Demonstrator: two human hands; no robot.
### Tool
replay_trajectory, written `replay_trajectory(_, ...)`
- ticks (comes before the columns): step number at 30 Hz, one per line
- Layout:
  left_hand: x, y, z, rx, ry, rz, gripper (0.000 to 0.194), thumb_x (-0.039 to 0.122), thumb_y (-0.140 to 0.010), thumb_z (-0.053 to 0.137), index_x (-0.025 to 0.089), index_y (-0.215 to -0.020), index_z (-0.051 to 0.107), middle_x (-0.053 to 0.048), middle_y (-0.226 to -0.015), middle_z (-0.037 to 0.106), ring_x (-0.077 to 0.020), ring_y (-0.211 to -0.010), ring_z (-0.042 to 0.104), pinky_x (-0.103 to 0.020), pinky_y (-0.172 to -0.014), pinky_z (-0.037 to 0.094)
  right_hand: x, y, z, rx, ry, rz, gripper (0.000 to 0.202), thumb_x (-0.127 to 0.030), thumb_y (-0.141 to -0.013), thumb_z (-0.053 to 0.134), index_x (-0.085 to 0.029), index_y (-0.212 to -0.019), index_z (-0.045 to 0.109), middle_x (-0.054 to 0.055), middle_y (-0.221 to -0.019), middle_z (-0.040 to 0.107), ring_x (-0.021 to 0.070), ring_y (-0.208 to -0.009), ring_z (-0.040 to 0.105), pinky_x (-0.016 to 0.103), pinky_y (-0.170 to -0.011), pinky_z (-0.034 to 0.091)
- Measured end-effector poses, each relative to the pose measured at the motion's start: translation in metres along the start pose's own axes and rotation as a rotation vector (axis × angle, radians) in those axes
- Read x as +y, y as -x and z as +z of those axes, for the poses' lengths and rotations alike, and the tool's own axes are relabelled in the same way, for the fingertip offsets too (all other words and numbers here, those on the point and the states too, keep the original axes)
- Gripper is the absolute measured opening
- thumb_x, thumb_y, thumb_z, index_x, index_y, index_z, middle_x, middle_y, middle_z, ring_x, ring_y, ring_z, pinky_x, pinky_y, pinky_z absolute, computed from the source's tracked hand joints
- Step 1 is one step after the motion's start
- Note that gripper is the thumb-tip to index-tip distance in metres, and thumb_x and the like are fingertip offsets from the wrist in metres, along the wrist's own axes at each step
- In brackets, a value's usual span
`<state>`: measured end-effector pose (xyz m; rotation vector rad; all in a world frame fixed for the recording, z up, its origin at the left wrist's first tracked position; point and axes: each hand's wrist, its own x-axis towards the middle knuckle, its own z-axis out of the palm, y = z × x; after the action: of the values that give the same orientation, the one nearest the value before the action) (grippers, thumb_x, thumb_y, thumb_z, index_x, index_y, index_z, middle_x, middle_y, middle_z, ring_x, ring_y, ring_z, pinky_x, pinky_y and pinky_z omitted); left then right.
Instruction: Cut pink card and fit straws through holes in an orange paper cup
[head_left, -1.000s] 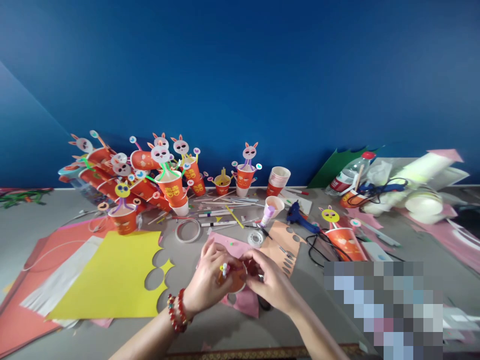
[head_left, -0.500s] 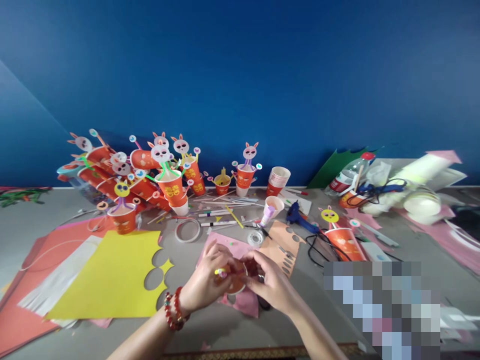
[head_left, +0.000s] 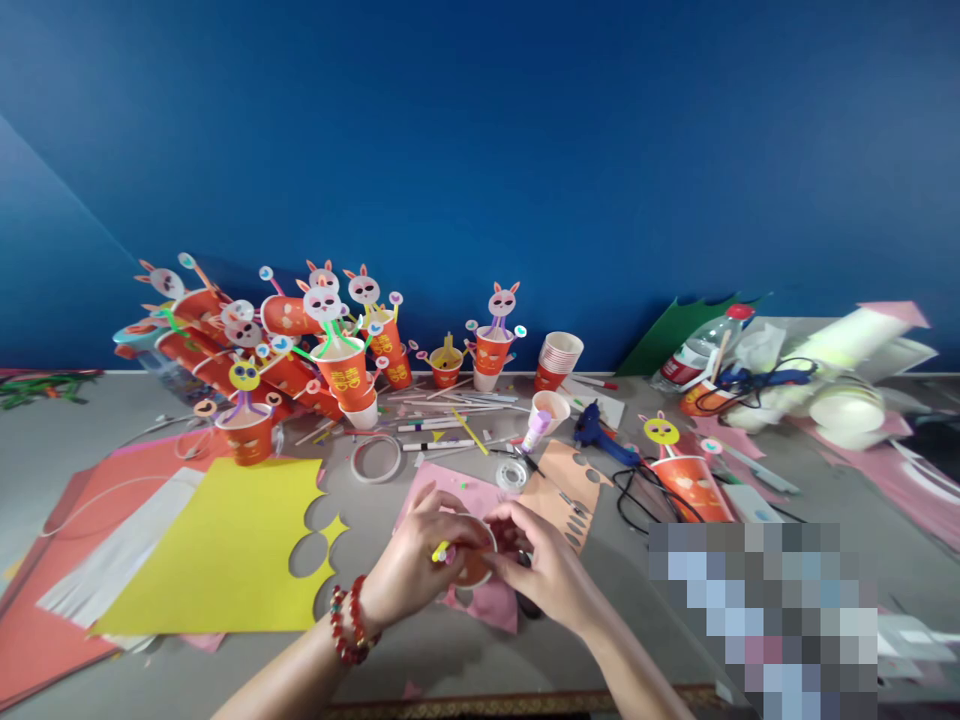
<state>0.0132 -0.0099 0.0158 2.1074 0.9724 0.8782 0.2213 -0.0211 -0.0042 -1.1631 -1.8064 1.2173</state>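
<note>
An orange-red paper cup is held between both hands at the lower middle, its pale rim turned toward me. My left hand wraps round its left side, with a small yellow piece showing by the fingers. My right hand grips the cup's right side, thumb at the rim. Red bead bracelets circle my left wrist. Under the hands lies a pink sheet with cut-outs. Much of the cup is hidden by the fingers.
Decorated cups with rabbit faces crowd the back left. A yellow sheet lies left. Behind the hands are a tape roll, markers, a glue stick and stacked cups. A blue glue gun and a bottle stand right.
The cup has turned slightly in my hands, and the yellow piece by my left fingers shows at a somewhat different angle. Both hands keep nearly the same place.
</note>
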Motion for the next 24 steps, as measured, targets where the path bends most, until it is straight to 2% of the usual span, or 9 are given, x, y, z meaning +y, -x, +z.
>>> replay_trajectory(3,-0.001,0.0,0.001,-0.01,0.038,-0.025,0.027,0.007,-0.082,0.059,0.027,-0.092,0.073,-0.002,-0.091,0.076,-0.0227,-0.097,0.063,-0.042,-0.096,0.046,0.0,0.0,0.001,0.002,-0.004,0.006,0.02,-0.026,-0.087,0.069,-0.02,-0.104,0.06,0.003,-0.092,0.068,0.0189,-0.084,0.066,0.027,-0.074,0.053)
replay_trajectory(8,-0.003,0.0,0.006,-0.002,-0.005,-0.092,0.029,0.003,-0.078,0.06,0.027,-0.089,0.073,-0.002,-0.089,0.075,-0.0226,-0.096,0.062,-0.039,-0.093,0.047,0.0,0.0,0.001,0.024,-0.023,0.025,0.022,-0.023,-0.084,0.071,-0.02,-0.104,0.061,0.004,-0.094,0.07,0.0204,-0.086,0.068,0.028,-0.077,0.054)
replay_trajectory(13,-0.007,0.0,0.01,0.054,-0.067,-0.102,0.026,0.007,-0.079,0.06,0.026,-0.091,0.074,-0.005,-0.091,0.07,-0.0238,-0.094,0.062,-0.039,-0.089,0.049,0.002,0.0,-0.004,-0.01,-0.093,0.03,0.013,-0.027,-0.094,0.058,-0.021,-0.103,0.065,0.006,-0.098,0.072,0.0213,-0.09,0.069,0.03,-0.079,0.054)
replay_trajectory(19,-0.006,0.002,0.015,0.077,-0.052,-0.108,0.018,0.015,-0.083,0.063,0.024,-0.098,0.069,-0.007,-0.097,0.068,-0.0243,-0.096,0.063,-0.038,-0.086,0.051,0.015,-0.001,0.002,0.098,-0.071,0.002,0.008,-0.02,-0.088,0.061,-0.02,-0.095,0.063,0.004,-0.088,0.07,0.02,-0.08,0.068,0.029,-0.074,0.054)
replay_trajectory(21,-0.005,0.004,0.015,0.103,-0.018,-0.125,0.024,0.019,-0.081,0.069,0.023,-0.104,0.064,-0.007,-0.104,0.067,-0.0249,-0.101,0.063,-0.039,-0.09,0.051,0.018,-0.002,0.005,0.129,-0.071,-0.012,0.004,-0.019,-0.088,0.06,-0.019,-0.091,0.063,0.003,-0.083,0.068,0.0187,-0.076,0.065,0.027,-0.07,0.053)
replay_trajectory(24,-0.006,0.009,0.011,0.129,0.042,-0.133,0.044,0.021,-0.075,0.075,0.023,-0.115,0.057,-0.009,-0.116,0.064,-0.0264,-0.111,0.061,-0.043,-0.098,0.049,0.021,-0.003,0.007,0.121,-0.111,-0.036,0.006,-0.016,-0.087,0.058,-0.018,-0.088,0.063,0.002,-0.081,0.065,0.0183,-0.076,0.064,0.026,-0.069,0.05)
